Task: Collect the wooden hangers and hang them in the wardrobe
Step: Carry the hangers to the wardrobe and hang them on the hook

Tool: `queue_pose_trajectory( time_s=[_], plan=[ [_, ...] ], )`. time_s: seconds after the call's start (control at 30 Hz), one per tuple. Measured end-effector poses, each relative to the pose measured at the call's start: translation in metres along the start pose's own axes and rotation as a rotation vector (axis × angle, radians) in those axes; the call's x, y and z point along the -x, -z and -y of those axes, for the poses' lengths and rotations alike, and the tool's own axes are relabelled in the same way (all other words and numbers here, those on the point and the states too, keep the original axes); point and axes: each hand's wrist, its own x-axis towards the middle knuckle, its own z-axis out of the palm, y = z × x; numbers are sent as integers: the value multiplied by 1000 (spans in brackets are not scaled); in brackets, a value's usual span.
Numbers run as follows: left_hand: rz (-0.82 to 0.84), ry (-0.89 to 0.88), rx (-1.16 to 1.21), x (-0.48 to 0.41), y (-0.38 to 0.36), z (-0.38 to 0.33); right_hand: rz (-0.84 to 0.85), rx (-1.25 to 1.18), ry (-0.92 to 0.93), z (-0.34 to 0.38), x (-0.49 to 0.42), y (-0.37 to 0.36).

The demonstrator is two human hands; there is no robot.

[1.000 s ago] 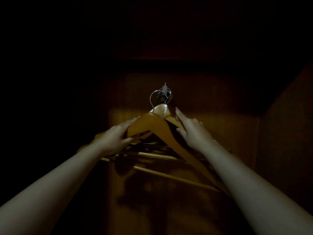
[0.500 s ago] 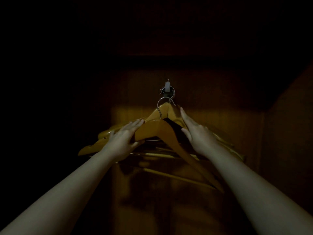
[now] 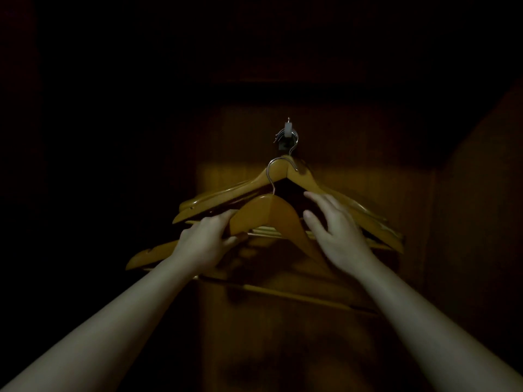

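Inside a dark wardrobe, several wooden hangers (image 3: 305,179) hang by metal hooks from a small white peg (image 3: 288,130) on the back panel. A nearer wooden hanger (image 3: 268,213) is off the peg, its metal hook (image 3: 270,171) pointing up below the peg. My left hand (image 3: 206,241) grips this hanger's left shoulder. My right hand (image 3: 336,230) hovers over its right arm with fingers spread, not closed on it. The hanger's lower bar runs down to the right, partly hidden by my forearms.
The wardrobe's wooden back panel (image 3: 353,278) is lit only in the middle. A side wall (image 3: 481,222) stands at the right. A dark shelf or top edge (image 3: 283,91) crosses above the peg. The left side is black.
The near hanger has come down and toward me, its hook now clear below the peg. My right hand has lifted off and opened; my left hand has closed on the hanger's shoulder.
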Motion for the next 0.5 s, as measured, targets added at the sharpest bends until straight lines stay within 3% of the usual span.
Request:
queue_pose_trajectory(
  time_s=[0.13,0.3,0.5],
  plan=[
    [67,-36,-14,37,-1,2,171,20,-81,25,52,-17],
    [230,-88,46,97,-22,16,171,-44,-237,38,119,-49],
    [652,-73,313,176,-54,66,291,-171,-422,44,205,-90]
  ],
)
